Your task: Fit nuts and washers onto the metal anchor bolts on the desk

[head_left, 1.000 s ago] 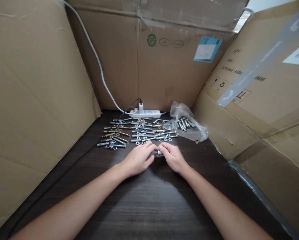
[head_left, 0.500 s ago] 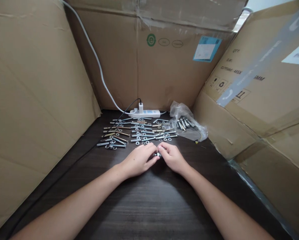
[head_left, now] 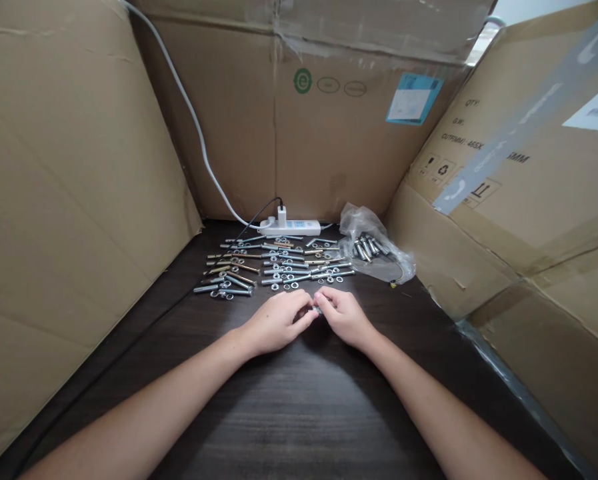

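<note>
My left hand (head_left: pixel 283 323) and my right hand (head_left: pixel 346 317) meet over the middle of the dark table. Their fingertips are pinched together on a small silvery metal bolt (head_left: pixel 319 310). Fingers cover nearly all of it, so its full length cannot be seen. Just beyond my hands lie rows of loose bolts and sleeves (head_left: pixel 286 272), some silver and some brass-coloured. Several nuts and washers (head_left: pixel 275 287) are scattered among them.
At the back a white power strip (head_left: pixel 299 228) carries a plug with a black cable (head_left: pixel 143 329) crossing the table's left side. A clear plastic bag (head_left: pixel 391 263) with metal bolts lies back right. Cardboard boxes (head_left: pixel 229 133) wall in the left, back and right.
The fingertips have shifted slightly around the bolt, and less of its shiny metal shows between them. Both forearms and the parts on the table stay in place.
</note>
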Available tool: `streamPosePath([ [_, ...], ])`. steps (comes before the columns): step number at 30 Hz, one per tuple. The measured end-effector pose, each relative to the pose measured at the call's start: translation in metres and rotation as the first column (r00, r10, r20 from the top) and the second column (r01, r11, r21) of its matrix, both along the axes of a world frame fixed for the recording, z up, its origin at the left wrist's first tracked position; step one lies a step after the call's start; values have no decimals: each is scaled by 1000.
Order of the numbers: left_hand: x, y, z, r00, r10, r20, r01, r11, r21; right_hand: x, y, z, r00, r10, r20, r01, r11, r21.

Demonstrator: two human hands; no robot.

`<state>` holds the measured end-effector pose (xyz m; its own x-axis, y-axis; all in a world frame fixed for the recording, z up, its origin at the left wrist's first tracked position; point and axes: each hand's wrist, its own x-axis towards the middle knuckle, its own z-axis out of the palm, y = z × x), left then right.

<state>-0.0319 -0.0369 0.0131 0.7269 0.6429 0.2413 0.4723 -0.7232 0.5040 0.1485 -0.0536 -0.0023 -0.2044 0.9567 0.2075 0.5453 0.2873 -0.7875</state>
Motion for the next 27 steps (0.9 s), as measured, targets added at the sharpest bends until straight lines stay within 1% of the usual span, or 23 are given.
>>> streamPosePath([
  [6,-1,0,-3,997,9,80,-6,999,-34,0,-2,1,1000,2,-9,-2,1000,3],
  [8,-3,2,-4,994,39,103,-35,999,-42,1,-3,3,1000,10,-8,-10,1000,13],
  [11,-5,6,-4,981,112,156,-109,994,-27,2,-4,8,999,36,21,-37,999,36],
  [14,-7,10,-6,966,160,204,-158,987,-25,4,-5,12,996,39,76,-47,993,104],
  [17,-8,14,-8,955,211,210,-206,977,-44,7,-3,12,990,7,141,-41,971,236],
  [20,-9,16,-9,944,255,211,-248,967,-62,17,3,12,979,-90,185,16,930,367],
  [22,-9,16,-9,948,247,200,-240,969,-60,32,13,12,963,-209,171,115,890,440],
  [23,-9,16,-9,954,234,190,-227,972,-57,41,20,11,947,-283,151,186,868,461],
  [25,-9,15,-8,965,208,161,-202,978,-50,63,36,10,895,-424,139,323,831,453],
  [27,-8,14,-6,974,186,131,-181,982,-48,85,55,7,818,-549,171,460,803,378],
])
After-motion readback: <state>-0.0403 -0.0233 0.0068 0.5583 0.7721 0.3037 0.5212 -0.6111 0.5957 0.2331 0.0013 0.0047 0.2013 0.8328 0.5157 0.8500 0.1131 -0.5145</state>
